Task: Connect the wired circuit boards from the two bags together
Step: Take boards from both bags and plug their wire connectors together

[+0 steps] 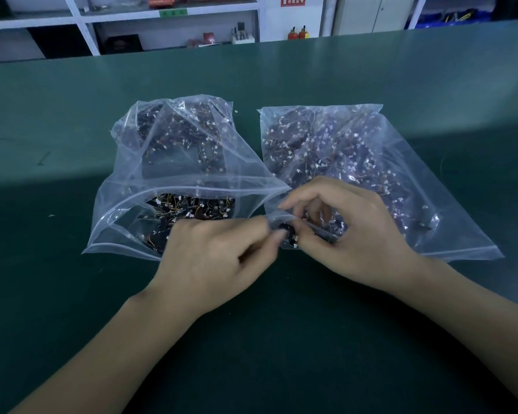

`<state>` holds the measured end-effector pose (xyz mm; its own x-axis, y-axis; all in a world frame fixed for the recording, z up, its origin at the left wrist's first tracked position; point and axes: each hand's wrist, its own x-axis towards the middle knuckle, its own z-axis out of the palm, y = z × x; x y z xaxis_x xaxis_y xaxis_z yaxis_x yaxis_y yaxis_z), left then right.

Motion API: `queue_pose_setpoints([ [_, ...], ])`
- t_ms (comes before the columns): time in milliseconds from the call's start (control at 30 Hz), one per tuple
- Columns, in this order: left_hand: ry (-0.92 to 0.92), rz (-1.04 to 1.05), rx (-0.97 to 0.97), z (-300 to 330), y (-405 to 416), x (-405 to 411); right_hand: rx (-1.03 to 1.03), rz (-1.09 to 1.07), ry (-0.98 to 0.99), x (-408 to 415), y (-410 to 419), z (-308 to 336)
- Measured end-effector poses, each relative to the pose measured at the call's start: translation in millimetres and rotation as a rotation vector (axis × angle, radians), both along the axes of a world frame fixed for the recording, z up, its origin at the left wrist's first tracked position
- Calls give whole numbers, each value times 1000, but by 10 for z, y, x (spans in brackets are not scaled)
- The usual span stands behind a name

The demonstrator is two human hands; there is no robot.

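Observation:
Two clear plastic zip bags lie side by side on the green table. The left bag (174, 150) gapes open toward me, and small black circuit boards with thin wires and white connectors show in its mouth. The right bag (365, 150) lies flatter and holds several of the same boards. My left hand (213, 258) and my right hand (350, 231) meet at the near left corner of the right bag. Both pinch a small black wired circuit board (287, 233) between their fingertips, partly wrapped by the bag's edge. How the board's connectors stand is hidden by my fingers.
The green table (72, 130) runs wide on all sides of the bags, with its far edge near the top of the view. White shelving (168, 22) with small items and red extinguishers (299, 32) stand behind it.

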<state>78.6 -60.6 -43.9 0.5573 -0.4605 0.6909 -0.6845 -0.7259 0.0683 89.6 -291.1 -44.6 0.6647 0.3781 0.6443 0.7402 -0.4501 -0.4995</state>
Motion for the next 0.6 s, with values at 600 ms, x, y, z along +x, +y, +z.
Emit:
queue_pose_setpoints([
  [600, 302, 582, 130, 31, 504, 262, -61, -38, 70, -43, -6, -6],
])
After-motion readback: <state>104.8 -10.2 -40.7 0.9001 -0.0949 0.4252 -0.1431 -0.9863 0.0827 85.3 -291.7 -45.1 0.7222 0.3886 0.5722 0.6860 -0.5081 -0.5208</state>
